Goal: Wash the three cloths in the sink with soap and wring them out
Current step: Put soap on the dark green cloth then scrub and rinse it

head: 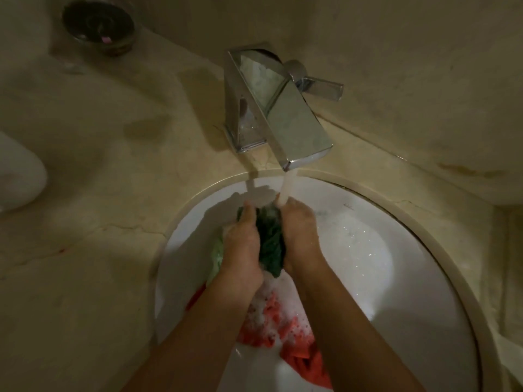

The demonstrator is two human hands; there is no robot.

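While water runs from the square chrome faucet (278, 114) onto the fingers, the left hand (243, 244) and the right hand (301, 236) press a bunched dark green cloth (270, 241) between them, each grip clenched on that cloth from its own side, just under the spout. The hands are held above the round white ceramic sink (396, 292), whose basin carries foam and scattered bubbles. A pale green cloth (216, 256) shows at the outer edge of the left hand, touching it — whether the fingers also hold it cannot be told. Lower in the basin, beneath both forearms, a crumpled coral-red cloth (283, 329) lies partly covered by white suds (261, 304). The sink is set into a beige stone desk (99, 193) with wet patches near the faucet. At the far left corner of the desk stands a small dark round bowl (99, 24) — its contents are too dim to make out. A blurred white rounded object (19, 174) sits at the left edge.
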